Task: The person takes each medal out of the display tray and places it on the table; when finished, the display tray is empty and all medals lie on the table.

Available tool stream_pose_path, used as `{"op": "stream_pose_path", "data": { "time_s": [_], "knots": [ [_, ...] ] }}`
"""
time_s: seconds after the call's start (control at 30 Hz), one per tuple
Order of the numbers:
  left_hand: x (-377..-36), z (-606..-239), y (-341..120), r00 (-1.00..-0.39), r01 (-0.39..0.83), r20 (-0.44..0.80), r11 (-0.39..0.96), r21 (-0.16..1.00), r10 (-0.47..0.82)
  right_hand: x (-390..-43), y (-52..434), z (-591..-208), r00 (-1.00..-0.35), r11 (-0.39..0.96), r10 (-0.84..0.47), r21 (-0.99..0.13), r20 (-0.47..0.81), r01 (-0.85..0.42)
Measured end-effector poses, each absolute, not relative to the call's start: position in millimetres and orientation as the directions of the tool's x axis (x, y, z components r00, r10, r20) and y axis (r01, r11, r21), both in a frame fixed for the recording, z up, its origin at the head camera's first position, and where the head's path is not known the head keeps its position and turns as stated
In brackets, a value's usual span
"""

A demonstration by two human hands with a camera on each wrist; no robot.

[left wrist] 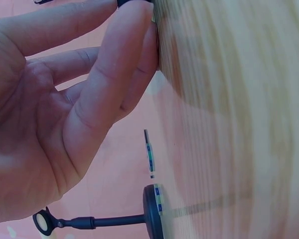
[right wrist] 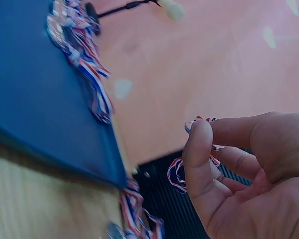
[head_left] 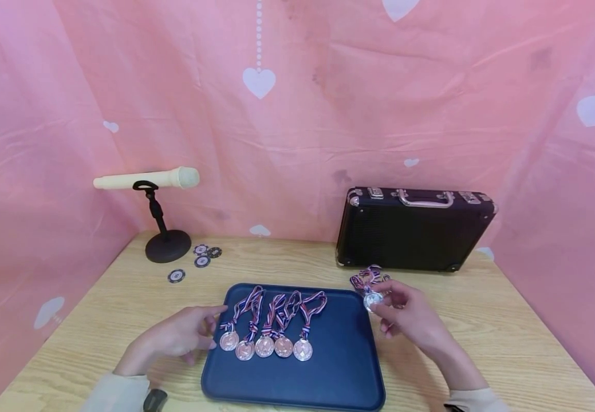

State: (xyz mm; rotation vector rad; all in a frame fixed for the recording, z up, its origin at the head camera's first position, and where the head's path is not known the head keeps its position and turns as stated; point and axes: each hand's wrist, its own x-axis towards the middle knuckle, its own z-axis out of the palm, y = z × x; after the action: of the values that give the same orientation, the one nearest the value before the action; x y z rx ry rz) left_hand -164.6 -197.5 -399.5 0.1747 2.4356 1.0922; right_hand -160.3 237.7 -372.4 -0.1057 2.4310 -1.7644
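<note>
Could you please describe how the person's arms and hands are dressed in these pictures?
Both hands are bare: no gloves or rings show on the left hand or the right hand. Each forearm ends in a light cream long sleeve, the left sleeve and the right sleeve. A small dark device sits by the left wrist.

Navy tray, red-white-blue ribbons — pink backdrop with white hearts.

Right hand pinches a medal ribbon beside the blue tray.
</note>
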Motion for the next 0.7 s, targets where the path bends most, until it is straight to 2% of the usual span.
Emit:
{"op": "stream_pose_path", "data": {
  "time_s": [0.3,0.5,0.7],
  "knots": [
    [-166,-400,-198,-0.886,-0.074,-0.358,0.672,0.737,0.296,-163,293,-369,-0.999,0.347,-0.032,-0.938,-0.038,0.025],
    [-166,-400,-197,-0.883,-0.072,-0.36,0.669,0.739,0.302,-161,334,-377,-0.997,0.344,-0.002,-0.936,-0.076,0.071],
    [-165,-399,-197,-0.887,-0.083,-0.367,0.684,0.724,0.281,-164,353,-395,-0.987,0.443,0.007,-0.885,-0.158,0.144]
  ]
}}
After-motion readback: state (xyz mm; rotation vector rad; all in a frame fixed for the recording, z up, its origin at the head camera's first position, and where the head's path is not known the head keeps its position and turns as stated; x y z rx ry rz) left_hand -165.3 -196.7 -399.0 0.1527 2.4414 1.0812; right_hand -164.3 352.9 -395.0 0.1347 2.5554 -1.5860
